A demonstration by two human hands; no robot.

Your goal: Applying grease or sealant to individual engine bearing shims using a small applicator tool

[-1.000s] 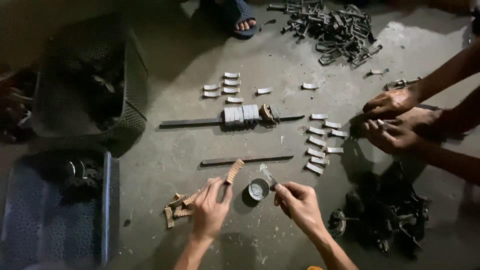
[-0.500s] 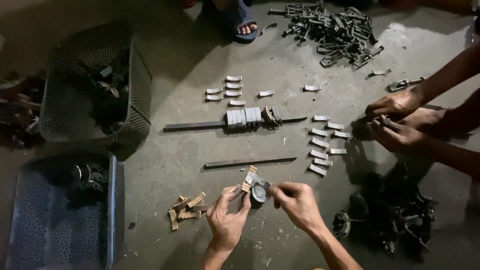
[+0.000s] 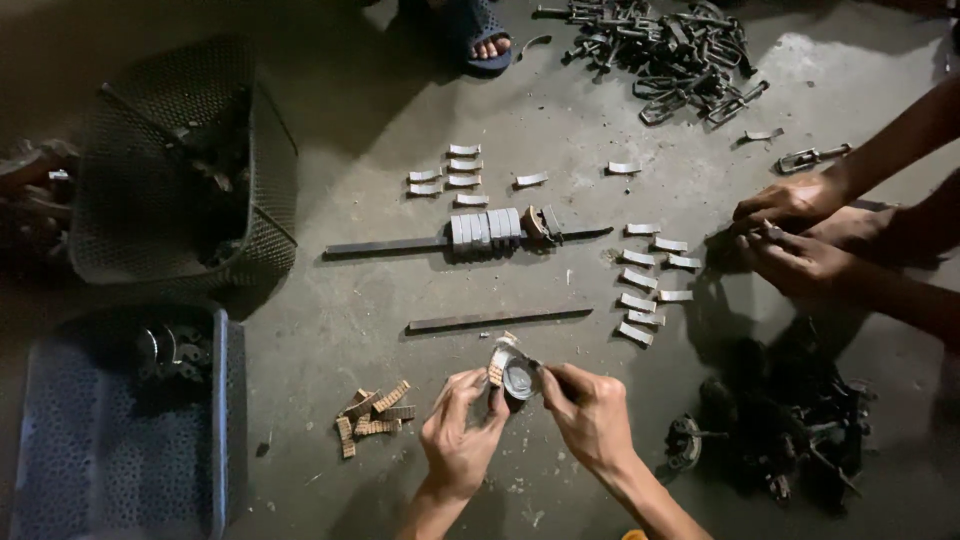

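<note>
Concrete floor, dim light. My left hand (image 3: 460, 435) pinches a curved pad (image 3: 496, 365) by its lower end; its long axis runs up and away from me, tilted slightly right. My right hand (image 3: 592, 412) is closed on a thin tool whose tip rests over the small tin (image 3: 519, 379). The tin sits between my hands, touching the pad's right side, a shade nearer the right hand. Just beyond the tin lies a flat bar (image 3: 498, 319). Left of the tin, a heap of brown pads (image 3: 372, 417). Far right of it, another person's hands (image 3: 795, 230).
</note>
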